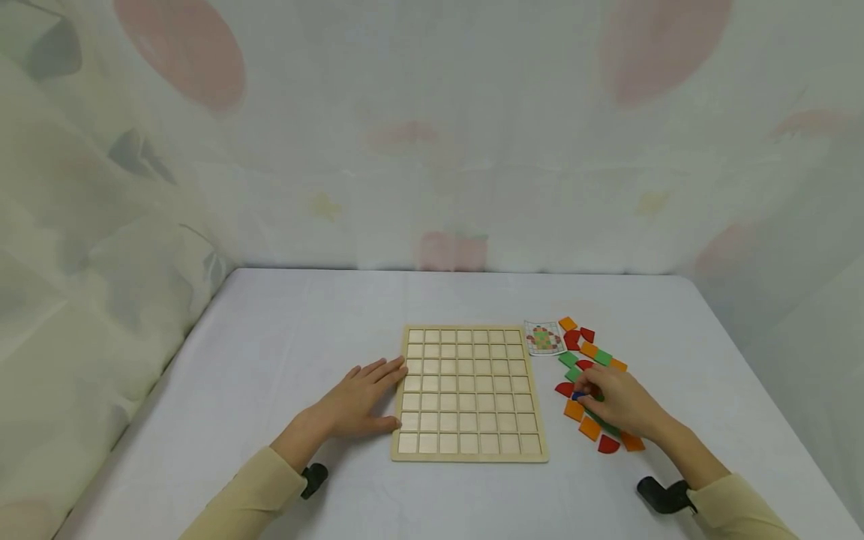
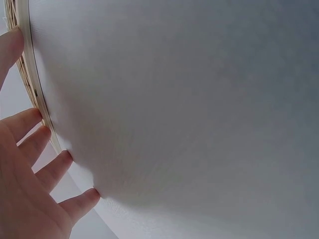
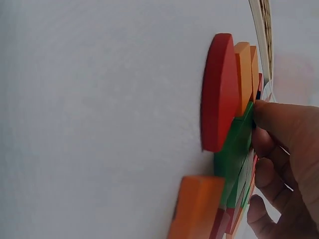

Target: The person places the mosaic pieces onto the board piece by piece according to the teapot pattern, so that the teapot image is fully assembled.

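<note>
A wooden grid board [image 1: 400, 442] lies flat at the middle of the table. My left hand [image 1: 358, 401] is spread beside it, straight fingers touching its left edge; the left wrist view shows the fingertips along the board's rim [image 2: 31, 64]. To the right of the board, my right hand [image 1: 624, 397] pinches a small blue block [image 1: 577, 395] between thumb and index finger, low over a group of coloured blocks. Around it lie red rounded blocks [image 1: 609, 445], orange squares [image 1: 589, 428] and green blocks [image 1: 568, 359]. In the right wrist view, the fingers mostly hide the blue block.
A small picture card [image 1: 544, 339] with a coloured pattern on a grid lies at the board's upper right corner. A white cloth covers the table [image 1: 310, 315]. Patterned fabric [image 1: 418, 172] hangs behind and at the sides. Dark wrist devices [image 1: 664, 496] sit near both cuffs.
</note>
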A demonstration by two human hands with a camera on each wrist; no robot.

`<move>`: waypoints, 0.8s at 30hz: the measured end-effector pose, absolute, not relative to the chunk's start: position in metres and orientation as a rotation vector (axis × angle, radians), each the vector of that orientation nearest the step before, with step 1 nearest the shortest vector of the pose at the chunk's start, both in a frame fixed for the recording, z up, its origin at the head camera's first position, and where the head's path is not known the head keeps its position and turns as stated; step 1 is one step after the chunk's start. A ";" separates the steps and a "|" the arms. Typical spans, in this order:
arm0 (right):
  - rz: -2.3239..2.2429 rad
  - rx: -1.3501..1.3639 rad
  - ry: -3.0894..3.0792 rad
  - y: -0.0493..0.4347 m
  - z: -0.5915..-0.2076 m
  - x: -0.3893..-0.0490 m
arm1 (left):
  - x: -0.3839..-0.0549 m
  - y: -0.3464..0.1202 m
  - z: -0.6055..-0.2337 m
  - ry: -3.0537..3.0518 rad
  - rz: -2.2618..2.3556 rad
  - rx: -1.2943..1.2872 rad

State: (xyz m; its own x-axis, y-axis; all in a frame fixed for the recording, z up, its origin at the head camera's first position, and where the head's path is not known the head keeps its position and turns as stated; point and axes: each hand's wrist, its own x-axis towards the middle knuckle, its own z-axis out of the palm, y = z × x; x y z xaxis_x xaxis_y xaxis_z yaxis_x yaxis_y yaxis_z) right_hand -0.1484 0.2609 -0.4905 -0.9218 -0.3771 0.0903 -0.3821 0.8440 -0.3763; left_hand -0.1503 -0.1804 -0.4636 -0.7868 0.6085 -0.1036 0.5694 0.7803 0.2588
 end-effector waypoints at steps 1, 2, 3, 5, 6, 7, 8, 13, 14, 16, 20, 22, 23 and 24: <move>0.614 0.619 -2.996 0.261 -0.491 -0.148 | -0.150 -0.180 -0.464 2.791 0.316 0.934; 0.608 0.618 -2.988 0.261 -0.491 -0.147 | -0.151 -0.180 -0.464 2.793 0.316 0.939; 0.608 0.620 -2.980 0.262 -0.491 -0.147 | -0.151 -0.180 -0.464 2.796 0.313 0.941; 0.606 0.613 -2.966 0.261 -0.491 -0.147 | -0.151 -0.180 -0.464 2.800 0.309 0.945; 0.605 0.610 -2.957 0.261 -0.491 -0.146 | -0.151 -0.180 -0.464 2.800 0.305 0.943; 0.617 0.608 -2.953 0.260 -0.491 -0.146 | -0.151 -0.180 -0.465 2.800 0.304 0.940; 0.630 0.608 -2.943 0.259 -0.491 -0.147 | -0.151 -0.180 -0.465 2.800 0.303 0.938; 0.745 0.653 -2.864 0.252 -0.486 -0.148 | -0.152 -0.182 -0.468 2.800 0.303 0.937; 0.760 0.664 -2.845 0.249 -0.484 -0.149 | -0.152 -0.182 -0.468 2.802 0.301 0.941; 0.780 0.659 -2.826 0.244 -0.482 -0.151 | -0.152 -0.183 -0.469 2.804 0.306 0.945; 0.783 0.656 -2.795 0.232 -0.479 -0.157 | -0.152 -0.183 -0.469 2.800 0.320 0.944; 0.781 0.676 -2.765 0.225 -0.477 -0.160 | -0.152 -0.183 -0.469 2.801 0.319 0.949; 0.776 0.684 -2.751 0.221 -0.477 -0.162 | -0.152 -0.183 -0.468 2.800 0.322 0.952; 0.776 0.692 -2.738 0.217 -0.476 -0.164 | -0.152 -0.183 -0.468 2.801 0.323 0.955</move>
